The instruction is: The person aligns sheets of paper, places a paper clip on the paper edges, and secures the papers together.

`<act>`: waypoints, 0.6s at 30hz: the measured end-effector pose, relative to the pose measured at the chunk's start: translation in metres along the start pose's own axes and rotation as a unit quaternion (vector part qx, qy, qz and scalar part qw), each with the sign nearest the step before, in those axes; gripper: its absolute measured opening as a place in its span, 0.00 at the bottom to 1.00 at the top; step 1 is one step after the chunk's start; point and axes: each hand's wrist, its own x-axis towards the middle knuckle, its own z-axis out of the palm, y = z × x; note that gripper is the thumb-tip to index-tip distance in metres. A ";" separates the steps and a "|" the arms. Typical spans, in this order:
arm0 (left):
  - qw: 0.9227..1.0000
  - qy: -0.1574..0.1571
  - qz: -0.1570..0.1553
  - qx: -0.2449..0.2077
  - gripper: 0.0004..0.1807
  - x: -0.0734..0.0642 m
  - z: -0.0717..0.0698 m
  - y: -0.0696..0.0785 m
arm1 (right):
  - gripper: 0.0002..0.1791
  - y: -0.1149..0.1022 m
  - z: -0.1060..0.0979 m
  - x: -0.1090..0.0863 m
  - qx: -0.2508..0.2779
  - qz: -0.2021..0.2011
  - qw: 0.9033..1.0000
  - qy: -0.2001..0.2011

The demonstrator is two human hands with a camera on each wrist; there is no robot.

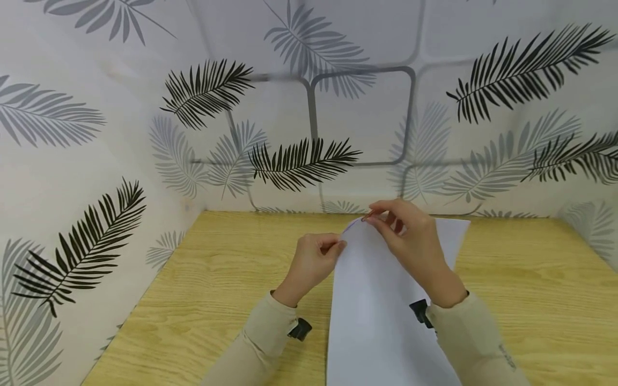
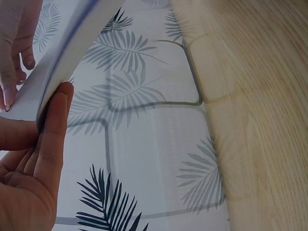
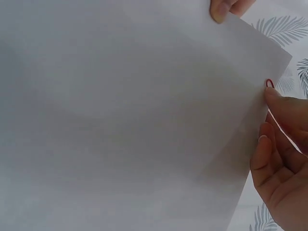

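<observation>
Thin red looped clip (image 3: 269, 80), pinched by the right hand (image 1: 417, 244), lies at the edge of large white paper (image 1: 369, 311) near a corner; its loop shows clearly only in the right-wrist view. The left hand (image 1: 311, 262) pinches the adjoining edge. Below is a yellow wood-grain table (image 1: 207, 284); behind, a white leaf-patterned wall (image 1: 362, 118).

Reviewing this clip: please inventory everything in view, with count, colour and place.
paper: one sheet or several, cannot tell; white; over the table, raised at its far end
clip-like loop: one, red, at the paper's edge near a corner
table: one, yellowish wood grain, beneath the paper
leaf-patterned walls: at least two, white with grey and black leaves, around the table
wrist devices: two, black, one per wrist
sleeves: two, beige, on the forearms
left grip: one, bare, pinching the paper
right grip: one, bare, pinching the loop
</observation>
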 end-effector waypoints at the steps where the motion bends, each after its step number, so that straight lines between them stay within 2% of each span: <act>1: 1.000 -0.002 -0.005 -0.007 0.07 0.000 0.000 0.000 | 0.15 0.000 0.000 -0.001 -0.007 -0.001 1.000 0.003; 7: 1.000 -0.004 -0.014 -0.022 0.07 0.000 0.000 0.001 | 0.15 0.000 0.004 -0.002 -0.032 -0.011 0.999 0.023; 18: 1.000 -0.002 0.012 -0.013 0.07 -0.001 0.000 0.000 | 0.14 0.000 0.007 -0.002 -0.033 -0.012 0.999 0.034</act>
